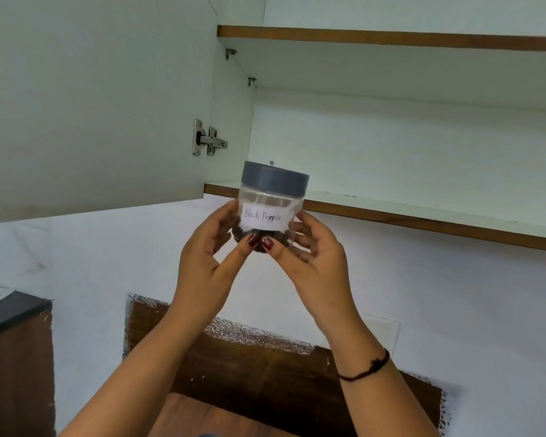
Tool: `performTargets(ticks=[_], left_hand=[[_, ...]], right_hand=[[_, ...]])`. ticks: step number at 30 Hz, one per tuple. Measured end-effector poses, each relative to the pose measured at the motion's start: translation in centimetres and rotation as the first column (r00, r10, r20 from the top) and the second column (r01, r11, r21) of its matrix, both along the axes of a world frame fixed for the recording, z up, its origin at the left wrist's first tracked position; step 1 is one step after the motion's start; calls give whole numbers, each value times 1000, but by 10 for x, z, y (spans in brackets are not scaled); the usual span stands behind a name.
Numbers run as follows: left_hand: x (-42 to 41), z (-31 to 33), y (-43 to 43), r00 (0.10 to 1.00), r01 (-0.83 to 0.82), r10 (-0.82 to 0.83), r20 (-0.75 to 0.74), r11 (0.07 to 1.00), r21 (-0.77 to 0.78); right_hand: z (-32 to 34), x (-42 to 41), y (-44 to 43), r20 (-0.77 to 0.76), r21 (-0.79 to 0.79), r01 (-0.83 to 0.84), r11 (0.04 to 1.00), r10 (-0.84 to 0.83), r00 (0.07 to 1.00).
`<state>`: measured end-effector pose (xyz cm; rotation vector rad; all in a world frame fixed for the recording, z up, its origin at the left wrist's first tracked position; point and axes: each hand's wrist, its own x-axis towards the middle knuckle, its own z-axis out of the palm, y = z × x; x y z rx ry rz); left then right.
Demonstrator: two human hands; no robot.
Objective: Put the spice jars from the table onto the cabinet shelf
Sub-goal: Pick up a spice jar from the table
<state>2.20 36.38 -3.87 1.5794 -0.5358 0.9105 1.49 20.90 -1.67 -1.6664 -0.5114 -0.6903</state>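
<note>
**Pepper jar upright in a two-hand hold, level with the front edge of the lower shelf**

The clear round plastic jar (273, 206), with its grey screw lid (275, 179) and white handwritten label (264, 217) reading "Black Pepper", has its long axis near vertical, lid up and dark contents at the base. The left hand (202, 257) and right hand (312, 257) clasp its lower half from opposite sides. Fingers curl round the wall and the thumbs meet in front, below the label. Neither hand is nearer.

The lid overlaps the white cabinet shelf (423, 223) near its left end, and the base sits below the brown front edge. The jar probably needs to rise until the base clears that edge, then travel forward. How far the jar is from the shelf in depth cannot be told.
</note>
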Motion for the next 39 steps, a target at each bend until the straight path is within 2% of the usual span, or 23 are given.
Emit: performTargets(ticks=[8, 20, 30, 39], left_hand=[[55, 28, 14, 994, -107, 103, 46, 989, 103], [114, 53, 23, 986, -155, 146, 83, 980, 121], [144, 58, 26, 980, -194, 182, 77, 958, 212], [154, 67, 25, 935, -354, 350, 62, 896, 267]], right_hand=[[34, 43, 21, 60, -58, 38, 998, -35, 998], [70, 87, 36, 74, -138, 165, 977, -156, 985], [80, 113, 37, 40, -297, 304, 905, -307, 951], [94, 139, 34, 49, -454, 363, 814, -383, 922]])
